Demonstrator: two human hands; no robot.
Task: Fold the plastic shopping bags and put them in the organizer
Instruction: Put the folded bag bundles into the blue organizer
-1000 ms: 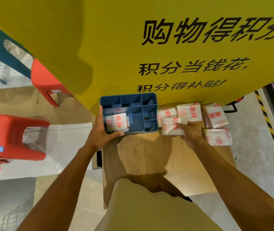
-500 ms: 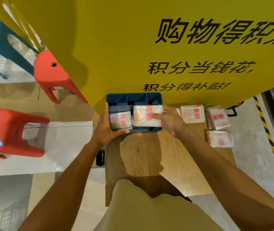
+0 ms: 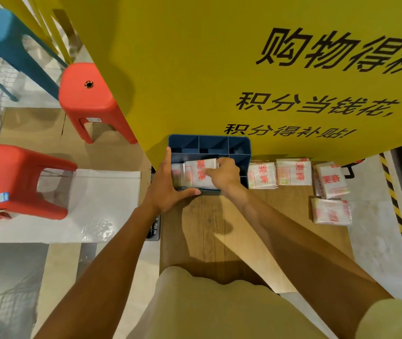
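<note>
My left hand (image 3: 164, 189) grips the near left corner of the blue organizer (image 3: 209, 145); my thumb lies along its front edge and my fingers reach up its left side. My right hand (image 3: 224, 173) pinches a folded bag (image 3: 201, 173) and holds it in the front left part of the organizer. This white bag has red writing on it. Another folded bag (image 3: 176, 174) sits just left of it in the box. Four more folded bags (image 3: 293, 172) lie on the wooden table (image 3: 231, 216), right of the organizer. The yellow sign (image 3: 244, 69) behind says 购物得积, 积分当钱花, 积分得补贴! Two red stools (image 3: 90, 99) stand on my left.
</note>
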